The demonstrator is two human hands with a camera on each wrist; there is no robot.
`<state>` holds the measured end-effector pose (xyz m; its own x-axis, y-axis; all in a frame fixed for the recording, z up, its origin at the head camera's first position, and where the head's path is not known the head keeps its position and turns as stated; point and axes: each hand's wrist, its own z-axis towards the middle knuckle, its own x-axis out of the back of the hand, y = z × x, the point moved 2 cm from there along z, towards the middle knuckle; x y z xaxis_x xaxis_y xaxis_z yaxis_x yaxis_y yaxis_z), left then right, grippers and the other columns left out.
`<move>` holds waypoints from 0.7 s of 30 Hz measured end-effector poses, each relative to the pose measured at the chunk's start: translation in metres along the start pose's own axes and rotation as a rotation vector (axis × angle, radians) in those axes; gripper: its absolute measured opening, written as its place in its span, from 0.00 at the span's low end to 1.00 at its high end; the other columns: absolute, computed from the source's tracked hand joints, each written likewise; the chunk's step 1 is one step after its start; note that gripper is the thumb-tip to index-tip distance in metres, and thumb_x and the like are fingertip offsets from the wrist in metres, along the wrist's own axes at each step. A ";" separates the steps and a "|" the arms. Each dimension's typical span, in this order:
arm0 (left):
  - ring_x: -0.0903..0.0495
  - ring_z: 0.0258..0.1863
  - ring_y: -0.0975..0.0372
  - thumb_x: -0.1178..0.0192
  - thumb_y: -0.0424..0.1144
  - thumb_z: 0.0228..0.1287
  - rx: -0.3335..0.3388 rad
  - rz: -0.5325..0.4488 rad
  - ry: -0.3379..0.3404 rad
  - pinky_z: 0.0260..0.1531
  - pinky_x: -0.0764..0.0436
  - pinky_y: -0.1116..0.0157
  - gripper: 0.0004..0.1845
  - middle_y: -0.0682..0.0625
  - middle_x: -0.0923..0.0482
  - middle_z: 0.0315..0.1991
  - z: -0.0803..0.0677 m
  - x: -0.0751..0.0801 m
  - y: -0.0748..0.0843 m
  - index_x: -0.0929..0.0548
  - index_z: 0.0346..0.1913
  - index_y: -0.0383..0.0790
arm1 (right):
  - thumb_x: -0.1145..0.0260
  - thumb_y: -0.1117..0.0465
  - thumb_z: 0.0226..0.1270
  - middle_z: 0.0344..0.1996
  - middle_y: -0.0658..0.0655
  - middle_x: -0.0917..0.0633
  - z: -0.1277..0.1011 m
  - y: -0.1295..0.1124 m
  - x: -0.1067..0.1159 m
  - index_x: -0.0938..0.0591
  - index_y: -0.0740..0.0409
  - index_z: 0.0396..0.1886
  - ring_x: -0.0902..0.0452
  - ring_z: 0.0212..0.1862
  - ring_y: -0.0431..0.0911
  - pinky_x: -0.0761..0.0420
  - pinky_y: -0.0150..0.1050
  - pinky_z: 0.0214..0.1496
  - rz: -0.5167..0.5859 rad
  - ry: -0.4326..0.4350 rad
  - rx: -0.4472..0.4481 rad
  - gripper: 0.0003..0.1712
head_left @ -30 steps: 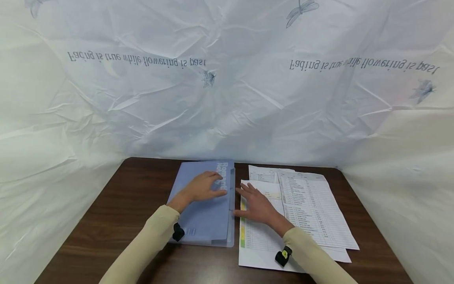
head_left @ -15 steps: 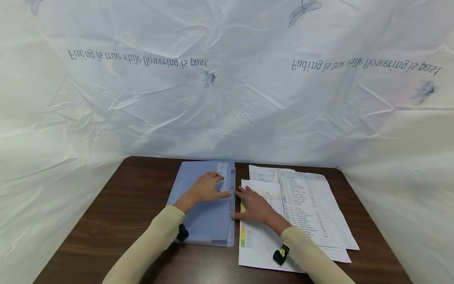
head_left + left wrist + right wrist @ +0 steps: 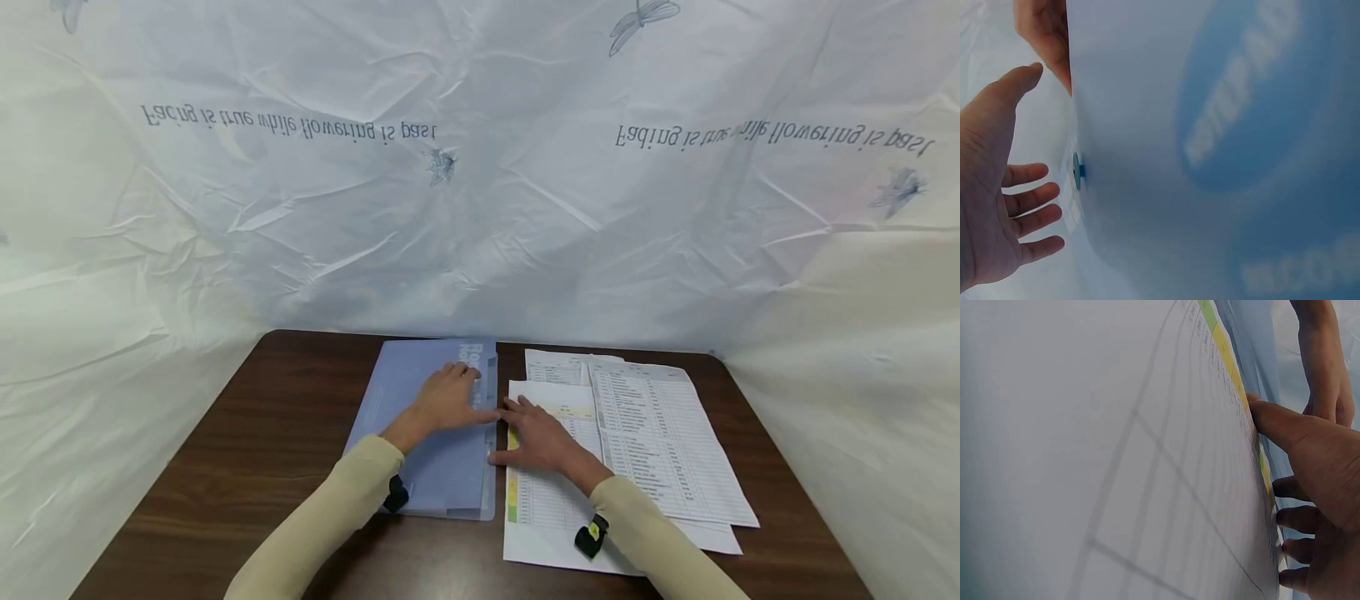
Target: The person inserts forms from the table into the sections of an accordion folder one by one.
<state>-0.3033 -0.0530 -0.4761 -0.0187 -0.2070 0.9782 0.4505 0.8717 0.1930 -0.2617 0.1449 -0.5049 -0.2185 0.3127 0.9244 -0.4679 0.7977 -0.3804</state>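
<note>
A blue plastic folder (image 3: 442, 477) lies on the dark wooden table. Over its upper right part my left hand (image 3: 446, 400) is spread, its thumb reaching across the folder's right edge. In the left wrist view, large blurred lettering and a small teal button (image 3: 1077, 172) show on the folder's cover. My right hand (image 3: 542, 440) lies at the left edge of a printed sheet (image 3: 555, 537), with its fingers pointing toward the folder. The right wrist view shows its thumb (image 3: 1285, 428) right at the sheet's yellow and green edge. Both hands hold nothing visible.
More printed sheets (image 3: 667, 442) overlap to the right, under and beside the right forearm. A wrinkled white sheet curtain (image 3: 480, 250) with printed lettering surrounds the table (image 3: 247, 467) at the back and sides. Each wrist carries a small black camera.
My left hand has slid to the right over the folder, its thumb coming up to the right hand's fingertips. The right hand has shifted only slightly left; folder and sheets stay put.
</note>
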 end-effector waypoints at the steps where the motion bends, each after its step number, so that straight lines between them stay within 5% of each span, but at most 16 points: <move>1: 0.26 0.62 0.48 0.42 0.78 0.57 0.001 0.007 0.001 0.59 0.23 0.47 0.49 0.43 0.26 0.64 0.000 -0.001 0.001 0.24 0.68 0.41 | 0.30 0.28 0.58 0.77 0.59 0.34 0.000 0.000 0.000 0.26 0.52 0.74 0.46 0.79 0.61 0.41 0.62 0.76 0.002 0.002 0.005 0.51; 21: 0.27 0.58 0.51 0.32 0.72 0.53 -0.019 0.094 -0.002 0.56 0.22 0.50 0.49 0.43 0.26 0.58 -0.007 -0.015 0.008 0.27 0.69 0.39 | 0.30 0.29 0.59 0.77 0.60 0.34 -0.002 0.002 -0.002 0.25 0.54 0.73 0.46 0.79 0.61 0.41 0.62 0.76 -0.003 -0.002 0.023 0.50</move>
<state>-0.2934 -0.0458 -0.4895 0.0230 -0.1234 0.9921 0.4676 0.8785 0.0984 -0.2606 0.1465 -0.5075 -0.2188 0.3097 0.9253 -0.4884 0.7862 -0.3786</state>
